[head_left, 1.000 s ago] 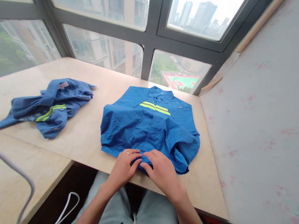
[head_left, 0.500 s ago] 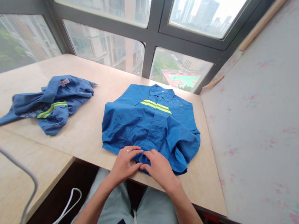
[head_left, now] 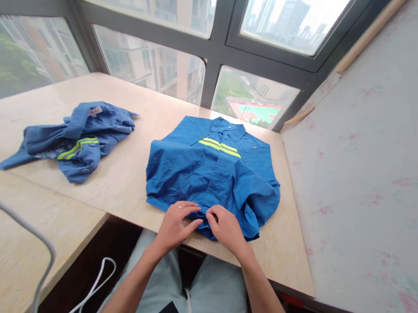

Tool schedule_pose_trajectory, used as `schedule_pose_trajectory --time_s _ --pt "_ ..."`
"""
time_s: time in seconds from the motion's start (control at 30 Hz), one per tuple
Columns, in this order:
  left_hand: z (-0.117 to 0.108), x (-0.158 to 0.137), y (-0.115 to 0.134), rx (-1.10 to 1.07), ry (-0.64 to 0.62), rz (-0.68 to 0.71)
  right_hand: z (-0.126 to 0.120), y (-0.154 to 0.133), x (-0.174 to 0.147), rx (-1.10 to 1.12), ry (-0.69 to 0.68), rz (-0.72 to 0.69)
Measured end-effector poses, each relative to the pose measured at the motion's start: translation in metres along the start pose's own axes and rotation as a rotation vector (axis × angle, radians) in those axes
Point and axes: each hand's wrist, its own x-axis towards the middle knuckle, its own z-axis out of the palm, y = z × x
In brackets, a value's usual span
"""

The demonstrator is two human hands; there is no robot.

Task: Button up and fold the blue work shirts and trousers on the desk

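Note:
A blue work jacket [head_left: 212,170] with a collar and yellow-grey reflective bands lies front up before me, its collar toward the window. Both hands are at its bottom hem, near the front closure. My left hand [head_left: 175,229] rests against the hem, its thumb and index finger apart. Close beside it, my right hand [head_left: 227,231] has thumb and index finger closed together on the jacket's hem fabric. The fingertips' exact hold is partly hidden by the folds.
Left on the pale tabletop [head_left: 136,166] lies a crumpled second blue garment [head_left: 78,139] with a yellow band. A grey cable [head_left: 26,226] arcs over the lower-left board. Windows [head_left: 148,63] border the back; a floral wall [head_left: 371,175] stands at right.
My right thumb has moved up toward the index finger, closing on the hem. The gap between my hands is slightly wider. The view has shifted a little.

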Motion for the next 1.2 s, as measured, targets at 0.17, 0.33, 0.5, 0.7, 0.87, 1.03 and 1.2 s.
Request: schedule_pose_trajectory --time_s 0.17,0.33,0.5,0.7,0.87,1.03,1.2 --pt "0.005 0.001 0.002 0.024 0.026 -0.038 0.001 0.008 0.001 0.254 0.008 0.041" --pt "0.002 0.002 0.005 -0.012 0.031 -0.063 0.000 0.014 0.000 0.339 0.014 0.075" --pt "-0.002 0.004 0.011 -0.076 0.049 -0.092 0.002 0.014 -0.002 0.333 0.057 0.080" --pt "0.012 0.007 0.017 0.152 0.078 -0.172 0.006 0.018 -0.002 0.418 0.071 0.065" --pt "0.018 0.005 0.014 0.127 0.104 -0.179 0.007 0.022 -0.002 0.541 0.059 0.054" --pt "0.009 0.000 0.015 0.031 0.120 -0.063 0.008 0.025 -0.002 0.605 0.085 0.054" --pt "0.008 -0.001 0.014 0.030 0.107 0.007 0.007 0.025 -0.003 0.608 0.078 0.049"
